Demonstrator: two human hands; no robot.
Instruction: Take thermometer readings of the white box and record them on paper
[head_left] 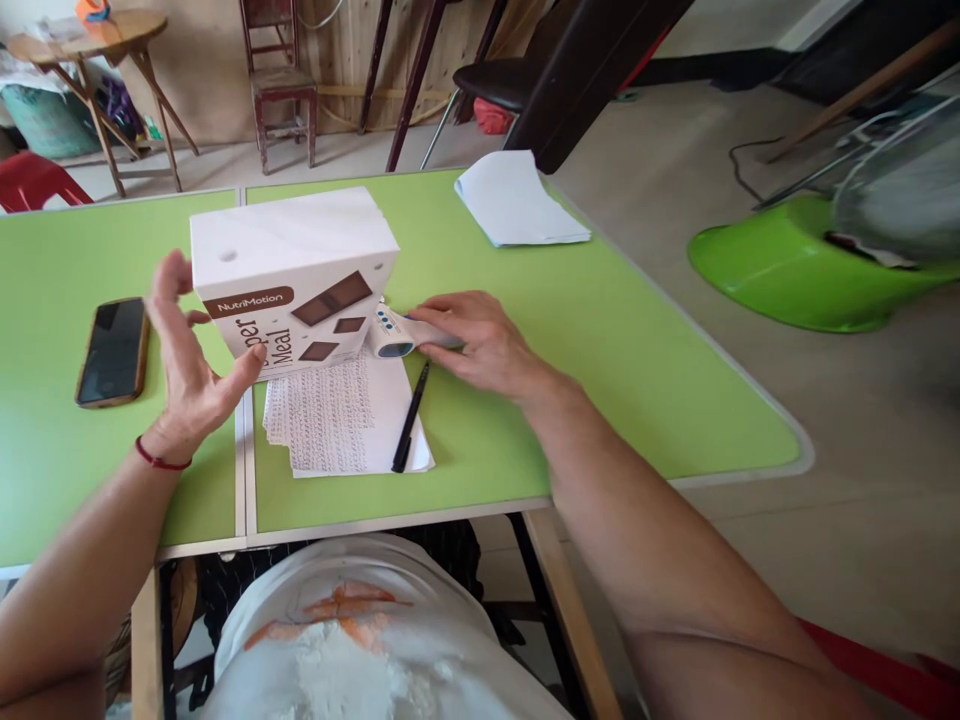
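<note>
A white NutriMotion box [307, 285] stands over the upper part of some handwritten sheets [326, 420]. At its left edge is my left hand [187, 360], fingers apart; the thumb tip overlaps the front face, and I cannot tell whether it touches. My right hand [484, 345] grips the handle of a white and grey handheld thermometer [394, 333] with blue buttons and a small display. The thermometer's head lies close against the box's right side. A black pen [411, 418] rests across the right part of the sheets, below the thermometer.
A phone [112, 352] lies left of my left hand on the green table [637, 400]. Folded white paper [521, 200] is at the far edge. Beyond are a wooden chair [281, 90], a round table [90, 35] and a green plastic stool [787, 265].
</note>
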